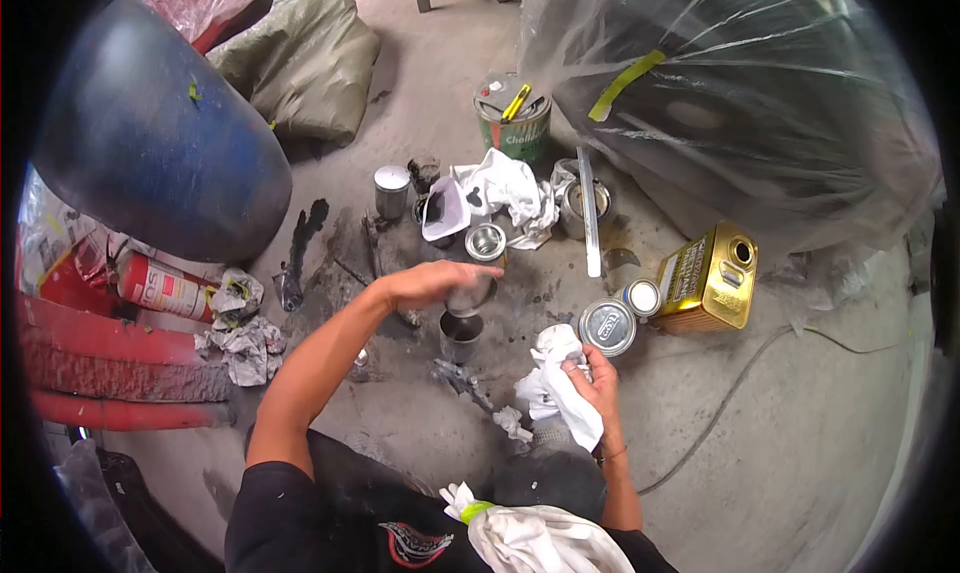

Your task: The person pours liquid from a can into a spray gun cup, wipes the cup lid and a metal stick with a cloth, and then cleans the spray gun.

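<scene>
My left hand point(435, 283) reaches over the middle of the floor, just above a dark open metal cup point(461, 335) and below a small open tin point(485, 242). Its fingers are smeared by motion, and a blurred roundish shape shows beneath them. In my right hand point(598, 388) is a crumpled white cloth point(560, 378), pinched between thumb and fingers. Close to that hand are a closed round can point(607, 327) and a small white-topped tin point(641, 298). A white plastic tub point(446, 211) with dark residue lies beyond my left hand, beside a white rag point(497, 188).
A gold rectangular can point(704, 281) stands at the right, near a cable point(720, 405). Farther back are a green can point(514, 123) and a plastic-covered object point(740, 103). At the left are a blue drum point(165, 133) and a fire extinguisher point(165, 286).
</scene>
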Available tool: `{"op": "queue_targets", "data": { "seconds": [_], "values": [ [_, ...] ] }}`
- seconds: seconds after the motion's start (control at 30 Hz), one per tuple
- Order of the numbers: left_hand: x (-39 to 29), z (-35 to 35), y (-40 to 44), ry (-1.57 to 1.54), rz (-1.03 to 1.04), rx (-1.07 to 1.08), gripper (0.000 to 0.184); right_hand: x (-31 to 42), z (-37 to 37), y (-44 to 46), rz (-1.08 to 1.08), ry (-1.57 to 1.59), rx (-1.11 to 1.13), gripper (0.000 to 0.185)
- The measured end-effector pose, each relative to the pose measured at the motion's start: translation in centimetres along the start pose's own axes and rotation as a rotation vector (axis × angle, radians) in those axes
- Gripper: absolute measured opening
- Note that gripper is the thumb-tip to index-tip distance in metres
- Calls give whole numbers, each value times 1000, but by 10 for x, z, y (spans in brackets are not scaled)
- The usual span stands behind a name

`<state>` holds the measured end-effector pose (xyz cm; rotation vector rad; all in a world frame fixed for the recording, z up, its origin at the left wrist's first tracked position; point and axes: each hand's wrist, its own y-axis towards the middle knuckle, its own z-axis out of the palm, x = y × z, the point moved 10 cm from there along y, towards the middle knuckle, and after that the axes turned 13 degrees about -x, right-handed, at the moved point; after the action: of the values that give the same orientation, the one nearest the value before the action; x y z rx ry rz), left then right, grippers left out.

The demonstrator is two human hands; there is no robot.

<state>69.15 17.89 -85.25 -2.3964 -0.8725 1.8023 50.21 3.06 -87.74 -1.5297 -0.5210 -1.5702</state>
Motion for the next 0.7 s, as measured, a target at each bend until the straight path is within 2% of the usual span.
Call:
{"op": "queue_targets", "data": {
  "seconds": [0.07,0.1,0.13,0.2,0.23,0.27,0.33,0.37,0.43,0.47,0.5,0.53,0.57,0.6,0.67,0.7],
  "values": [
    [-40,-2,-18,-1034,-228,55,60,26,4,6,-119,-3,-32,22],
    [-55,-4,-20,-996,-105,203,64,46,5,7,-221,-14,-61,22],
    [-64,-10,-22,-974,-83,203,64,70,17,9,-251,-6,-61,22],
    [-81,-23,-28,-928,-100,74,74,164,61,-12,-839,-251,-78,20],
    [-91,-36,-29,-684,-120,-147,89,197,93,-26,-1067,-421,-38,21],
    [-129,-43,-34,-769,0,-292,88,220,128,-39,-1288,-596,1,24],
    [-140,-66,-37,-553,113,-296,88,230,182,-38,-1530,-682,109,28],
    [-153,-78,-43,-543,137,-331,88,240,196,-35,-1557,-694,103,28],
    [-162,-105,-60,-704,180,-322,72,263,219,-55,-1854,-632,86,32],
    [-166,-114,-70,-742,204,-339,64,267,234,-63,-1924,-666,84,32],
    [-168,-121,-75,-746,226,-338,64,271,246,-67,-2023,-707,26,31],
    [-163,-142,-83,-784,247,-493,59,279,260,-69,-2113,-744,-36,31],
    [-156,-161,-93,-823,265,-648,53,296,271,-60,-2064,-770,-112,24],
    [-152,-168,-100,-837,277,-650,53,316,284,-58,-1984,-687,-98,19],
    [-167,-201,-130,-647,535,-823,51,329,304,-62,-1892,-470,-49,17],
    [-176,-208,-150,-514,594,-940,51,331,314,-68,-1908,-464,-37,17]
  ]
}}
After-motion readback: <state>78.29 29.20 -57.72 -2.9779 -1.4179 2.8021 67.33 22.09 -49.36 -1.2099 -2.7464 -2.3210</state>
